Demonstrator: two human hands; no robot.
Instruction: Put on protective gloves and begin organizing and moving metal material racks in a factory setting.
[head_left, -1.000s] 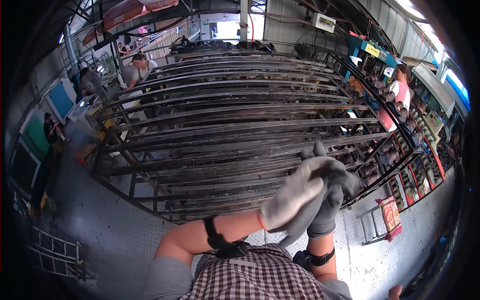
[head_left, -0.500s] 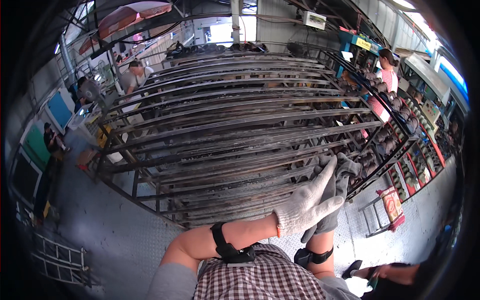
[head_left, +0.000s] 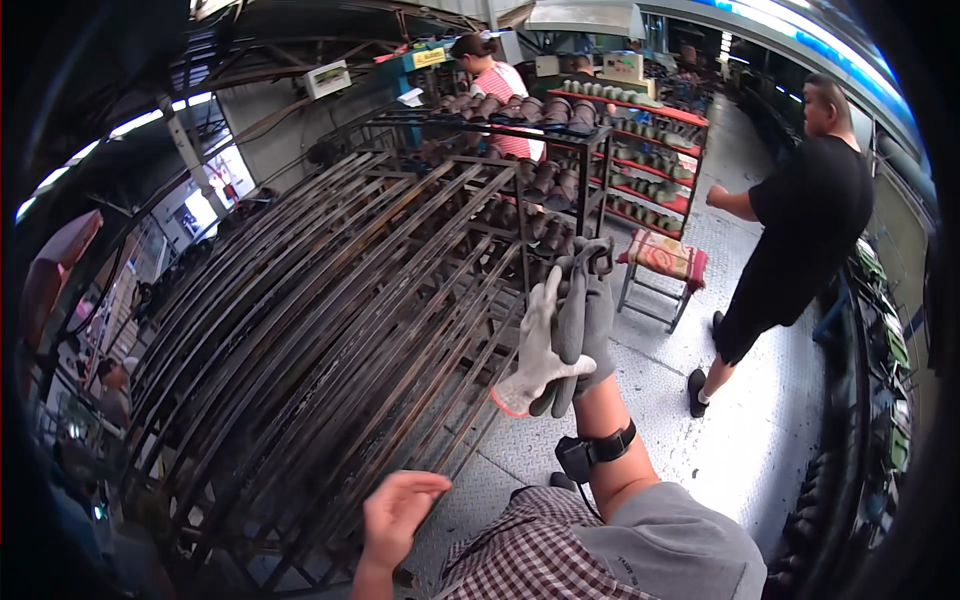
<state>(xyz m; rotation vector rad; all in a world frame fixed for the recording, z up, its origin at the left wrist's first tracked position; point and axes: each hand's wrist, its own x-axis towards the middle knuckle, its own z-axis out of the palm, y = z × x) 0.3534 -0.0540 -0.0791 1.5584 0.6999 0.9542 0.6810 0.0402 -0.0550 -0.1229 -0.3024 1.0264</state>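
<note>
White orange-cuffed glove [head_left: 537,352] | centre of frame, clamped in grey-gloved right hand [head_left: 594,335] | bare left hand [head_left: 398,512], lower centre, empty, fingers loosely bent | hands apart | metal rack [head_left: 300,325], left half of frame

Worn items of the operator. Torso: a grey top [head_left: 680,540] with a short sleeve at the right arm and a small patch of dark lettering on its front; over it, a checked apron [head_left: 500,560] in dark maroon and white squares. Right forearm: a black strap [head_left: 615,442] carrying a black, boxy module [head_left: 574,457] on its left side, from which a thin dark cable [head_left: 590,503] runs toward the near side. Right hand [head_left: 598,335]: grey work glove, ending at the wrist. Left hand [head_left: 395,515]: bare.
</note>
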